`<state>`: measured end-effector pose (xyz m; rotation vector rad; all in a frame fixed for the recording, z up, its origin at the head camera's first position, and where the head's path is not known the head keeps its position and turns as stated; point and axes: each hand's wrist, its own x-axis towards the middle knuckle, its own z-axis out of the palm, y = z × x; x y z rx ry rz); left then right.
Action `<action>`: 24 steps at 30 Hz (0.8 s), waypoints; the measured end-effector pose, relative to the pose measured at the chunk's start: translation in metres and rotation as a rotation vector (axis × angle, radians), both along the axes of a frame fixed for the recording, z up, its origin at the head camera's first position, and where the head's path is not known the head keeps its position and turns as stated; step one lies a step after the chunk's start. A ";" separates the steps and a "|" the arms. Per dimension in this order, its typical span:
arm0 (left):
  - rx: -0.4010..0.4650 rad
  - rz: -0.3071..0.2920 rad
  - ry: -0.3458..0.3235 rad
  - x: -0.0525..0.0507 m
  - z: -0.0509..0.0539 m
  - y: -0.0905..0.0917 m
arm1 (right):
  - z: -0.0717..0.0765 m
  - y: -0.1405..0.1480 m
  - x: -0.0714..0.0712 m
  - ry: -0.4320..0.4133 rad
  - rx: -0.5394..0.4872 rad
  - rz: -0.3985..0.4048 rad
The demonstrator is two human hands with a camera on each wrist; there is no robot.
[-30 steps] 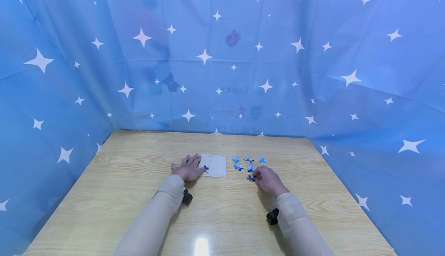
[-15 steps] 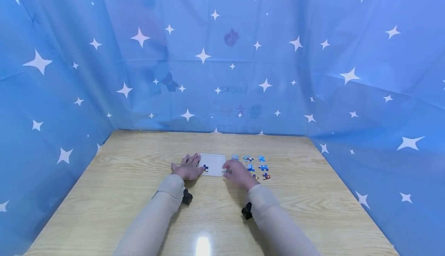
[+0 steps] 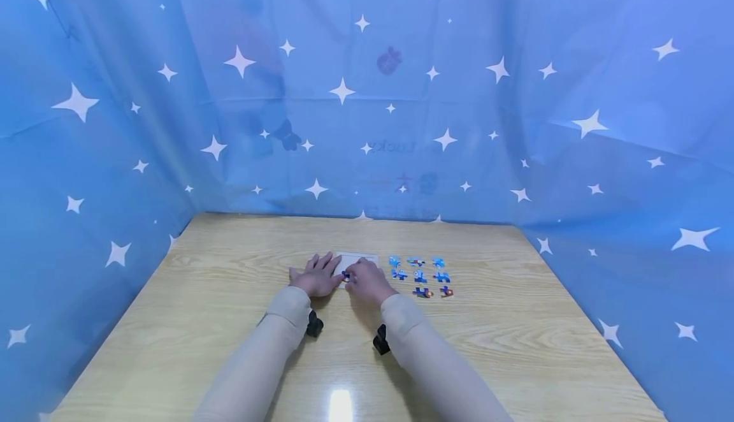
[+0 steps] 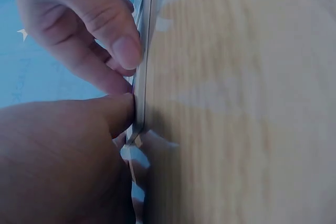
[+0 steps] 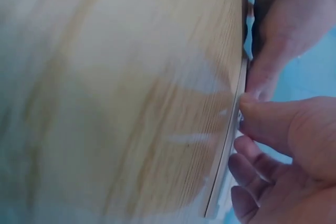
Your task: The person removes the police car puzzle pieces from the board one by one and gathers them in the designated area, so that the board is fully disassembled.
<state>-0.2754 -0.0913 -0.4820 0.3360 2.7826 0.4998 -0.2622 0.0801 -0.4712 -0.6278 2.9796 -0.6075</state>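
Observation:
A white, rimmed puzzle tray (image 3: 347, 261) lies on the table, with a small dark blue jigsaw puzzle piece (image 3: 346, 276) in its lower left corner. My left hand (image 3: 318, 278) rests at the tray's left side, fingers spread, thumb reaching over the rim to the piece. Above the tray, my right hand (image 3: 368, 283) covers its lower right part; its thumb and bent fingers come down on the piece. Both wrist views show the tray edge-on, the right thumb and fingertips meeting it close to the left thumb. The exact finger contact on the piece is mostly hidden.
Several loose jigsaw pieces (image 3: 420, 276), blue with some orange and red, lie in rows right of the tray. The wooden table (image 3: 487, 333) ends at a blue curtain (image 3: 367, 90) with white stars at the back and sides.
My right hand has left the loose pieces on the right and moved left over the tray, down to the piece in its corner. The left hand has stayed in place.

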 end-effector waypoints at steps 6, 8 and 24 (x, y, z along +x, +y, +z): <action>-0.019 -0.016 -0.016 -0.003 0.000 -0.003 | 0.000 -0.004 -0.003 -0.011 -0.018 -0.018; -0.012 -0.023 -0.018 -0.002 0.000 -0.004 | -0.001 -0.005 -0.003 -0.021 -0.032 -0.024; -0.001 -0.094 -0.004 -0.018 -0.021 -0.010 | 0.001 -0.015 -0.001 -0.074 -0.100 -0.071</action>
